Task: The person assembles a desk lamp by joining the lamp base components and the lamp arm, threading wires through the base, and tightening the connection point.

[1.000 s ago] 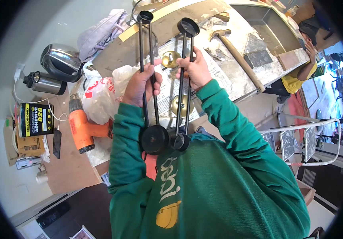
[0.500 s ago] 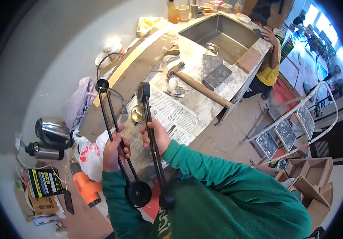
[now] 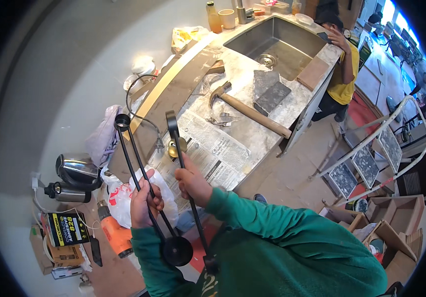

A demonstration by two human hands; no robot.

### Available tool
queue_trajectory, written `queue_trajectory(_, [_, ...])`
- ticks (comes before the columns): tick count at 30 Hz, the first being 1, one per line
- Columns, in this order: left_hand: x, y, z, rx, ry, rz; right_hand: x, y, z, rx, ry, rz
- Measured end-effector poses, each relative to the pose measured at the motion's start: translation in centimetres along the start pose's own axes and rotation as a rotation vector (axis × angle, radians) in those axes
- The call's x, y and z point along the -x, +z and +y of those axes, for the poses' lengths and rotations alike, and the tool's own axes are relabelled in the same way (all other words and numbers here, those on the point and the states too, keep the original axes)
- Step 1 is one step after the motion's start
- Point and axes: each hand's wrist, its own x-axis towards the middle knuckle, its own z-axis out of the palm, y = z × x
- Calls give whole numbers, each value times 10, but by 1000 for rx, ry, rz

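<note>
Black frames (image 3: pixel 177 251), one apiece, sit clasped in the left hand (image 3: pixel 143 203) and right hand (image 3: pixel 194 182), lower centre; floor (image 3: pixel 292 171) separates the worktop edge (image 3: pixel 266 144) from a stepladder (image 3: pixel 364 166), right.

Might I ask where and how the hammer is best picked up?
Probably grip the hammer by its handle, near the right end, coming from the near right: the long handle slants across the counter toward its edge, the head farther away.

Claw hammer (image 3: pixel 255 113) beside dark grey slabs (image 3: pixel 272 100)
</note>
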Motion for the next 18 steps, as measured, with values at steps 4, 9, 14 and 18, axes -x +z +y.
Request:
queue_trajectory(4, [10, -1, -4, 52, 40, 4, -7, 5, 22, 290, -260, -56])
queue_trajectory(9, [3, -2, -29, 62, 104, 3, -13, 14, 27, 513, -367, -83])
queue_trajectory(14, [13, -2, -36, 168, 189, -27, -6, 22, 9, 719, -386, -33])
queue_trajectory(18, [9, -4, -41, 167, 134, -64, -16, 13, 3, 708, -514, -38])
